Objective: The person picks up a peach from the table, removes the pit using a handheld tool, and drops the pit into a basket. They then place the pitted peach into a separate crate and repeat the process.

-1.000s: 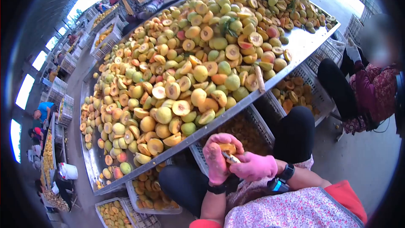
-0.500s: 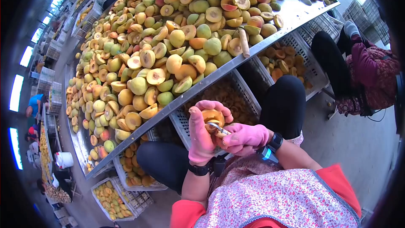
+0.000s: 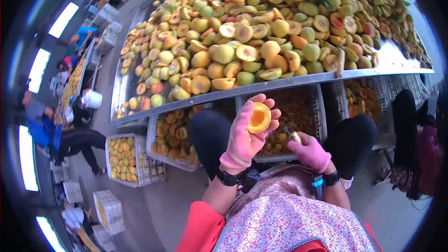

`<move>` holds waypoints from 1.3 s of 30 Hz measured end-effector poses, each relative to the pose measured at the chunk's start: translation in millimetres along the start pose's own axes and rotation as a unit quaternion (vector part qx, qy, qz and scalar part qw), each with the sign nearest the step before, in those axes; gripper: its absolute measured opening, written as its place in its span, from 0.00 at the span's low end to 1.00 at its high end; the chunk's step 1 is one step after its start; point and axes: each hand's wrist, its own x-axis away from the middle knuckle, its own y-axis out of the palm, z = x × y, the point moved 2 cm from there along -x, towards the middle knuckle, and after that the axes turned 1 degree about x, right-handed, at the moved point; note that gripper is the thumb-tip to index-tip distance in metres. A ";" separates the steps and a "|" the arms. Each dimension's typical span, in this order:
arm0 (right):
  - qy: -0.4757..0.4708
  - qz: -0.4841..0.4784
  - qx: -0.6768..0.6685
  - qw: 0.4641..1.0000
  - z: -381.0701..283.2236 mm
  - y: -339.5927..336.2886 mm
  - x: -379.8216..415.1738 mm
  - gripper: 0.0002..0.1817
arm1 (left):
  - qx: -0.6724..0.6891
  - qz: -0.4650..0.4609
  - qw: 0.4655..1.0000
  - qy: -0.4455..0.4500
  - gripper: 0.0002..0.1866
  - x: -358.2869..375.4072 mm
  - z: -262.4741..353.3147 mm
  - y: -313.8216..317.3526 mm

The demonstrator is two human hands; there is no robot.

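A hollowed peach half (image 3: 259, 117) lies cut side up in my left hand (image 3: 242, 140), its pink-gloved fingers curled round the fruit. The hollow is smooth, with no stone in it. In my right hand (image 3: 310, 151), also pink-gloved, is a pitting spoon (image 3: 294, 136); its pale handle shows, while its dark metal end is blurred. That hand is lower and to the right, apart from the fruit. Beneath both hands stands a crate (image 3: 320, 112) holding stones and scraps. Halved peaches (image 3: 224, 53) are heaped on the metal table (image 3: 196, 100) in front of me.
A wooden handle (image 3: 340, 63) sticks up at the table edge. Crates of peach halves (image 3: 175, 133) stand under the table, and another crate (image 3: 125, 158) is on the floor at left. A person in blue (image 3: 39, 116) is at far left; another person's sleeve (image 3: 427, 144) shows at right.
My right hand has drawn the spoon out of the peach half and moved away to the right. The left hand now holds the half turned upward. The view has swung left.
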 end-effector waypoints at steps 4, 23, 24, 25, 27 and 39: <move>0.022 0.036 0.057 0.997 14.1 1.5 -12.8 0.15 | -0.152 0.106 0.971 0.149 0.33 59.6 63.9 -12.7; 0.050 -0.029 0.097 0.994 14.4 31.7 -27.4 0.12 | 0.211 0.192 0.926 0.247 0.18 127.9 94.9 -167.2; 0.059 -0.025 0.097 0.993 14.3 31.4 -26.9 0.12 | 0.195 0.181 0.933 0.243 0.17 129.2 94.5 -168.7; 0.060 -0.026 0.097 0.993 14.0 31.4 -26.5 0.12 | 0.195 0.182 0.933 0.243 0.17 130.1 92.3 -174.5; 0.064 -0.023 0.094 0.993 14.9 30.8 -25.1 0.12 | 0.151 0.165 0.934 0.278 0.16 131.7 87.8 -183.2; 0.053 -0.010 0.137 0.989 25.2 19.3 -27.5 0.16 | -0.157 0.318 0.823 0.444 0.20 130.8 156.5 -197.0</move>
